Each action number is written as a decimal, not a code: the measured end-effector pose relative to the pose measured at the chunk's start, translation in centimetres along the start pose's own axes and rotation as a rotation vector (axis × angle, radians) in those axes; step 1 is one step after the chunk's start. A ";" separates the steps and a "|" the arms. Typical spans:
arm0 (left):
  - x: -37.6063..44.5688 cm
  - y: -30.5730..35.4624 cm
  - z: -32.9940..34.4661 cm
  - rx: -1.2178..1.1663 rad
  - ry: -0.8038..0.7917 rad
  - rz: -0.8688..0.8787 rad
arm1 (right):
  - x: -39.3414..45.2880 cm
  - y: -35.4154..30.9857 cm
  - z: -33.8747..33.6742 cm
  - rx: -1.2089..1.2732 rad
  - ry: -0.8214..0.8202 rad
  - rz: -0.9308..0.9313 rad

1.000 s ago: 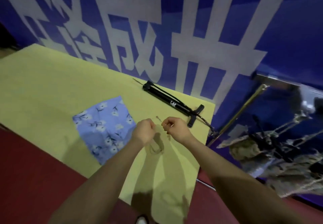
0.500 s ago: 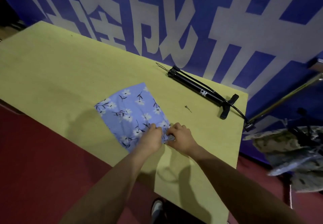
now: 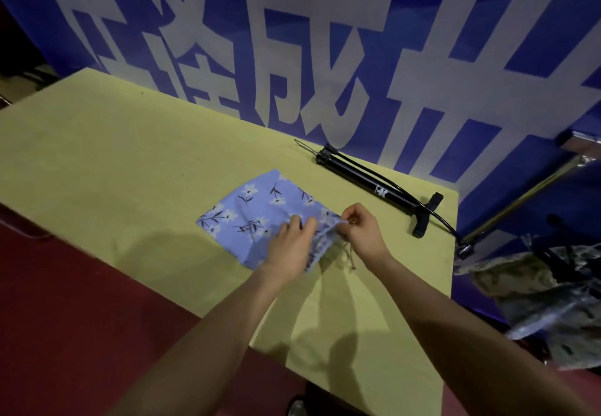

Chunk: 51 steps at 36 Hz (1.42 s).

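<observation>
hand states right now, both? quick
Left hand: closed, gripping the gathered mouth of the floral pouch.
Right hand: closed, pinching the edge of the floral pouch's mouth.

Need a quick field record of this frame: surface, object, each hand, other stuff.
surface: yellow table
object: blue floral pouch, lying on the table, cords trailing at its right edge
left hand: grips the pouch's gathered edge
right hand: pinches the same edge
other: black hand pump behind the pouch, apart from it
backdrop: blue banner, white characters
</observation>
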<state>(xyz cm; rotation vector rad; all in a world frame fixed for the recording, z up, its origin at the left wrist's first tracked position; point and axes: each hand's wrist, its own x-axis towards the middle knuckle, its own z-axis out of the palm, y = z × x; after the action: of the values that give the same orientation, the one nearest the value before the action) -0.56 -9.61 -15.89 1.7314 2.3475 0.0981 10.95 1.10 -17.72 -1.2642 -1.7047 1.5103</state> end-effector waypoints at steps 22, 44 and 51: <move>3.8 0.1 -3.9 0.088 -0.087 0.009 | 4.0 -1.6 -3.3 -0.567 0.118 -0.021; 8.3 0.4 -1.1 -0.233 -0.167 -0.121 | 8.6 6.3 -2.3 -0.847 -0.009 0.160; 8.1 -0.4 -1.9 -0.392 -0.252 -0.097 | 6.5 4.4 -2.8 -0.380 0.162 -0.032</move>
<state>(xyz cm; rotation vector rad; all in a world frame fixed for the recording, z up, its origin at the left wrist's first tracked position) -3.57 -1.83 -15.27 1.3567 2.0586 0.2859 11.95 7.87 -22.47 -1.4926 -1.9502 1.0619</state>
